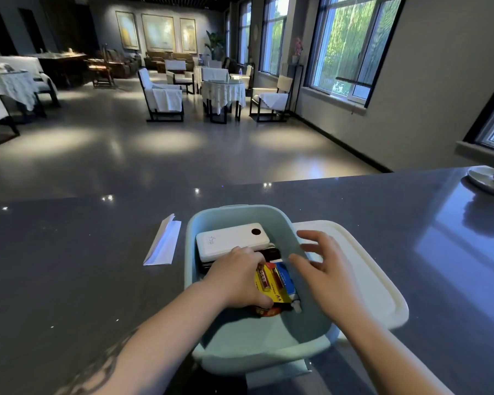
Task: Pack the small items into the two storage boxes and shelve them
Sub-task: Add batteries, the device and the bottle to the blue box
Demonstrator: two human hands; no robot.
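A person stands at a dark grey speckled stone counter (69, 252), looking down at both bare hands working inside a pale blue plastic storage box (257, 346) with rounded corners. The left hand (237, 276) reaches into the box with its fingers curled down onto a yellow blister card of AA batteries (271, 283); whether it pinches the card or only presses it cannot be told. The right hand (322, 269) hovers over the box's right wall, fingers spread apart and holding nothing.

Also in the box lie a white rectangular power bank (228, 238) at the far end, a dark flat object partly hidden beneath it, and a blue tube (287, 276) just beside the batteries. A white plastic lid (362, 275) rests on the counter, touching the box's right side. A folded white paper (163, 243) lies near the box's left.

The battery card is probably light, thin and bendy, best taken by its edge. The power bank looks dense, smooth and slippery, so grip its long sides. The loaded box likely wants both hands under its rim.
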